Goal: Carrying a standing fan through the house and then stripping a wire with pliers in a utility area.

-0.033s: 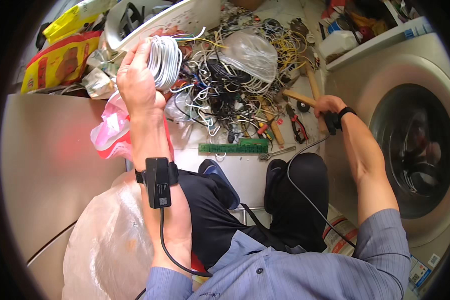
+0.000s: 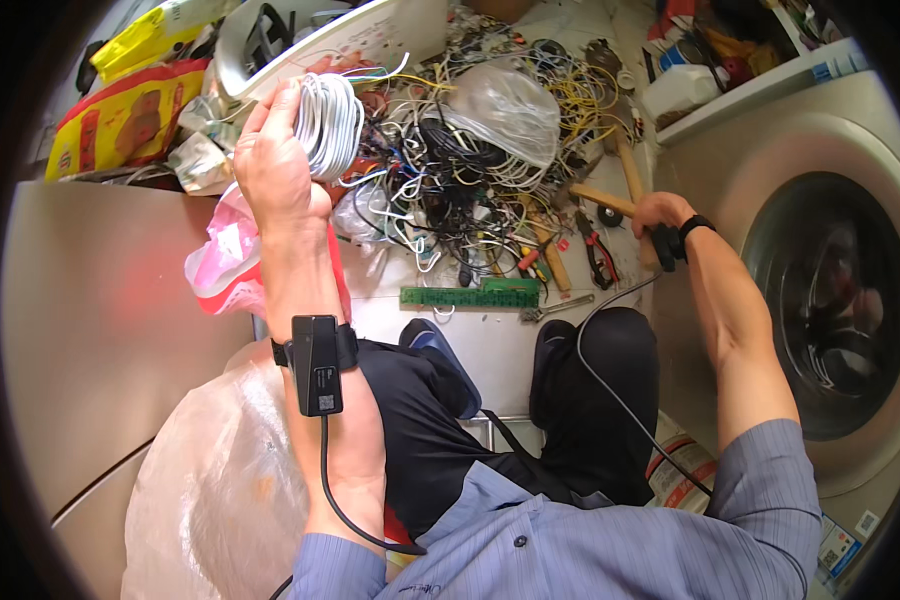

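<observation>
My left hand (image 2: 275, 165) is raised and closed around a coil of white cable (image 2: 327, 125); the coil's loose end shows several thin coloured wires. My right hand (image 2: 662, 215) is closed around a wooden handle (image 2: 600, 198) that points left; whatever tool it belongs to is hidden. Another wooden handle (image 2: 630, 168) lies close beyond that hand. Between my hands spreads a tangled heap of wires and cables (image 2: 450, 190). Near its front edge are red-handled pliers (image 2: 598, 250), a green circuit board strip (image 2: 470, 297) and a wrench (image 2: 562, 308).
A clear plastic bag (image 2: 505, 110) sits on the heap. A front-loading washing machine (image 2: 715, 170) stands close on my right. To the left are a metallic panel (image 2: 120, 300), a yellow and red bag (image 2: 130, 115) and a pink plastic bag (image 2: 225, 255). A white tub (image 2: 390, 40) lies behind the coil.
</observation>
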The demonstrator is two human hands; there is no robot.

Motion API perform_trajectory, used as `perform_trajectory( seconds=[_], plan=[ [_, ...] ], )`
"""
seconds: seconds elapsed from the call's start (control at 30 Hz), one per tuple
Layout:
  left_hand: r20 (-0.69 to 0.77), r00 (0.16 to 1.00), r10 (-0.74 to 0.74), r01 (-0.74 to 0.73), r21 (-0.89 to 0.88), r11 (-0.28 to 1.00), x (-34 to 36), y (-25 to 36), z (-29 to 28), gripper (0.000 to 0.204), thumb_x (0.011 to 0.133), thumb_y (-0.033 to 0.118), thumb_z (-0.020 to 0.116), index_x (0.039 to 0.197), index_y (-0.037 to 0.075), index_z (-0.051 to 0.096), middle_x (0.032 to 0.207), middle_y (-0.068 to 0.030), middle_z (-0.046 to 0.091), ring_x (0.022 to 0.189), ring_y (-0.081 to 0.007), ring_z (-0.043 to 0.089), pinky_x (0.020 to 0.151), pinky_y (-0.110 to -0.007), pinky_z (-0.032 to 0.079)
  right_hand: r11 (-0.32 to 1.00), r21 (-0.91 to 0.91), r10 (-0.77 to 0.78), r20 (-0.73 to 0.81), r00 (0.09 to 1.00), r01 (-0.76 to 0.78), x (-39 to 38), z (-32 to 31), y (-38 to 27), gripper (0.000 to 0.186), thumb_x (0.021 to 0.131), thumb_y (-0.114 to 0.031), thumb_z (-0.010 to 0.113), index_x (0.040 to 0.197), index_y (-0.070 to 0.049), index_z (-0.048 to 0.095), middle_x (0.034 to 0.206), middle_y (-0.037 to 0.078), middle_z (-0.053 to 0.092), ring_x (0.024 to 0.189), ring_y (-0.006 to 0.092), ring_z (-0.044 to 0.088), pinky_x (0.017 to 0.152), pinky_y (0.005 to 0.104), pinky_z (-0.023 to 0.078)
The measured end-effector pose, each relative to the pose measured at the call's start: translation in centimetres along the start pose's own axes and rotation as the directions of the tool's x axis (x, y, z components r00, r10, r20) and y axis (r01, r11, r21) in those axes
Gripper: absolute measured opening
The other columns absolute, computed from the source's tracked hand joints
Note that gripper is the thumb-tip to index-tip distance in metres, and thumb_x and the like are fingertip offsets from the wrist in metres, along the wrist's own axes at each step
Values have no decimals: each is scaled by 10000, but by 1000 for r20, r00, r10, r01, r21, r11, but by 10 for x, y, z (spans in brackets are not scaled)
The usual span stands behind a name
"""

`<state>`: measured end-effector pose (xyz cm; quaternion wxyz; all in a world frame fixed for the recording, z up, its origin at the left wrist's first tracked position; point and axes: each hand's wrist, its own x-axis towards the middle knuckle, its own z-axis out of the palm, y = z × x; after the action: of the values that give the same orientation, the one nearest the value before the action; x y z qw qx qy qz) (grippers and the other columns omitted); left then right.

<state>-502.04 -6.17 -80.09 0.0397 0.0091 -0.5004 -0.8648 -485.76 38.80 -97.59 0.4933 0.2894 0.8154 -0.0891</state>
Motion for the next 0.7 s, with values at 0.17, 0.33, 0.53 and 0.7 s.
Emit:
perform_trajectory(
  seconds=[0.17,0.33,0.53,0.7],
  plan=[
    [-54,996,68,-64,70,995,11,17,-37,162,990,96,683,1082,-31,724,983,-102,762,811,-180,738,740,-301,604,943,-330,-42,37,998,51,-28,-25,-24,233,718,-206,808,799,-12,708,780,97,702,635,258,600,567,445,457],
    [-121,990,71,-68,29,997,17,26,-40,145,986,84,682,1071,-25,726,963,-95,759,809,-176,735,753,-303,598,905,-422,-108,-82,991,64,-25,-30,4,166,715,-184,753,844,-83,782,880,137,749,757,297,697,679,463,535],
    [-131,990,52,-55,-21,998,26,17,-43,138,996,88,667,1059,-21,723,963,-99,759,817,-177,737,760,-307,603,979,-174,-124,-104,987,105,-19,17,18,399,663,-161,791,1027,1,773,1014,194,766,939,320,755,776,413,593],
    [-135,991,22,-23,-6,1000,24,18,-43,125,997,86,664,1044,-10,727,945,-86,760,795,-171,737,735,-302,607,993,-22,-121,-199,972,119,10,45,23,242,613,-88,784,804,52,736,806,233,719,750,324,724,637,445,552]
  ],
)
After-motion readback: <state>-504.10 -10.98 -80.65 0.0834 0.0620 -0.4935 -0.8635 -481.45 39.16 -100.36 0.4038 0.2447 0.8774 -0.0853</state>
